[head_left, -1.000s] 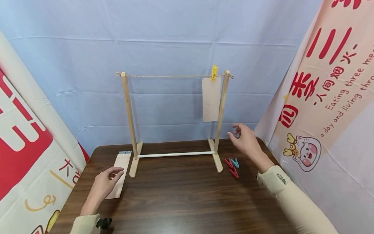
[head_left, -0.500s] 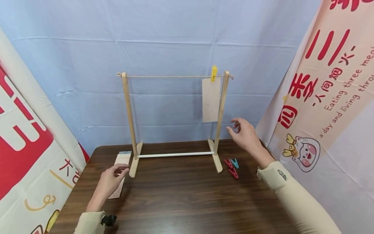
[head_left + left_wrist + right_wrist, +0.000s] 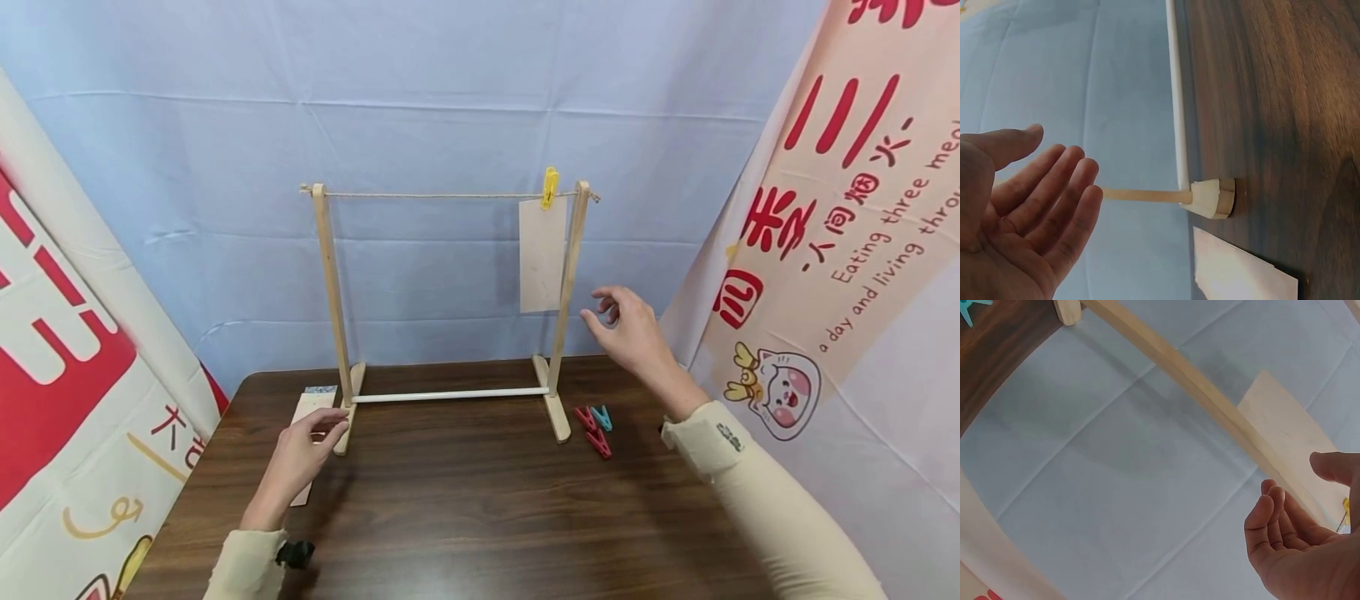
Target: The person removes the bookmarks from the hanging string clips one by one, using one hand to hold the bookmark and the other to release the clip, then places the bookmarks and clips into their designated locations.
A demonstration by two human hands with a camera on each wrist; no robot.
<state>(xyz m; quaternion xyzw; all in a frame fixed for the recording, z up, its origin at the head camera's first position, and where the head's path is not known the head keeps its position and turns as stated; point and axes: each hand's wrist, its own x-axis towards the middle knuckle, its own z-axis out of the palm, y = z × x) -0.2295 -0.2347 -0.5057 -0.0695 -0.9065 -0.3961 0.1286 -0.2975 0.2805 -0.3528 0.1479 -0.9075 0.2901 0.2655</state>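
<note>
A pale rectangular card hangs from the rack's string near its right end, gripped by a yellow clothespin. My right hand hovers to the right of the rack's right post, fingers loosely curved and holding nothing. On the left, my left hand is above the table by the rack's left foot, its palm bare in the left wrist view. Partly hidden beneath it lies a pale card or stack of cards with a bluish patterned strip at its far end.
Red clothespins and a blue clothespin lie beside the right foot of the wooden rack. A white rod joins the rack's feet across the dark wooden table. Cloth hangs behind and at both sides.
My left hand has moved right and slightly away from me, over the card toward the rack's left foot. The right hand has risen a little. The hanging card and clothespins stay in place.
</note>
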